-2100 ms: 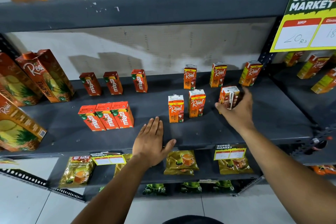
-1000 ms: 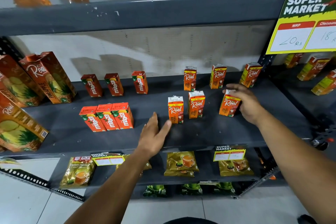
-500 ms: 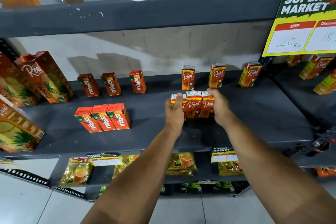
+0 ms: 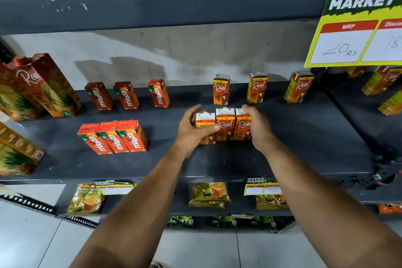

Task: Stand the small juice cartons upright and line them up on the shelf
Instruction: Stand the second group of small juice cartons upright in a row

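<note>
Three small orange "Real" juice cartons with white tops (image 4: 225, 125) stand upright and side by side near the middle of the dark grey metal shelf (image 4: 304, 137), touching one another. The left hand (image 4: 193, 130) cups the left end of this trio, thumb across the front of the outermost carton and fingers curled over its top, while the right hand (image 4: 257, 128) lies flat against the right end. Neither grip is closed round a single carton; both are loosely open, pressing inward from opposite sides. That looks like a squeeze meant to close the gaps and square the three fronts into one line.

Behind them, three more small orange "Real" cartons (image 4: 257, 88) stand upright along the back of the shelf, well apart from each other, so that back row probably still wants gathering. To the left, three small red "Maaza" cartons (image 4: 113, 137) sit packed together in a front group, leaning slightly in this wide view, and three more red ones (image 4: 128, 95) stand spaced out at the back.

Tall orange pineapple juice cartons (image 4: 43, 87) lean at the far left. A yellow and green price sign (image 4: 359, 22) hangs from the shelf above on the right.
</note>
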Available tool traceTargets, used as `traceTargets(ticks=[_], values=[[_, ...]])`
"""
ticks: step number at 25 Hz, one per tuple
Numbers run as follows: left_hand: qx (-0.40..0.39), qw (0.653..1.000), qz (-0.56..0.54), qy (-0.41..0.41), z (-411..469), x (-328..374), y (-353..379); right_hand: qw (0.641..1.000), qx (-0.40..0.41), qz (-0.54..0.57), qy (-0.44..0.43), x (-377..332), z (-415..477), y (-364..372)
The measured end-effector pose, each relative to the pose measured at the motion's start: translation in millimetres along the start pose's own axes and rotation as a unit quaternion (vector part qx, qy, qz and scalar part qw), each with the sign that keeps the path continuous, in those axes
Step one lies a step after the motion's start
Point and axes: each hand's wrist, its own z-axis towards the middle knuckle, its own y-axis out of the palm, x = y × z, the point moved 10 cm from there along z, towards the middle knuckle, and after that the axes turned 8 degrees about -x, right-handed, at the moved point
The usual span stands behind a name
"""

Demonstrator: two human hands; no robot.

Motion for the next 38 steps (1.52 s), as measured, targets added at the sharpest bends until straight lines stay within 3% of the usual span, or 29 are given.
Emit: traceTargets(ticks=[3, 9, 18, 24, 28, 38], values=[[-0.050, 0.997, 0.039, -0.035, 12.2, -7.9, 9.2, 1.000, -0.010, -0.016, 0.000, 1.6, 2.6, 0.2], [-0.033, 0.996, 0.061, -0.049, 17.8, -18.2, 9.6, 0.998, -0.054, -0.004, -0.043, -4.4, 0.8, 1.7], [-0.047, 0.998, 0.040, -0.029, -17.6, -35.8, 81.4, 0.996, 0.039, 0.038, -0.073, 13.4, -29.5, -78.1], [-0.076, 0.996, 0.028, -0.034, -26.5, -37.5, 123.8, 0.994, 0.020, 0.034, -0.106, 9.7, -51.5, -109.6], [-0.078, 0.996, 0.031, -0.036, -30.8, -37.9, 126.8, 0.993, 0.050, 0.031, -0.098, 16.3, -59.6, -120.0], [-0.082, 0.996, 0.020, -0.016, -41.5, -35.4, 131.9, 0.993, 0.036, 0.046, -0.106, 23.9, -59.7, -124.5]])
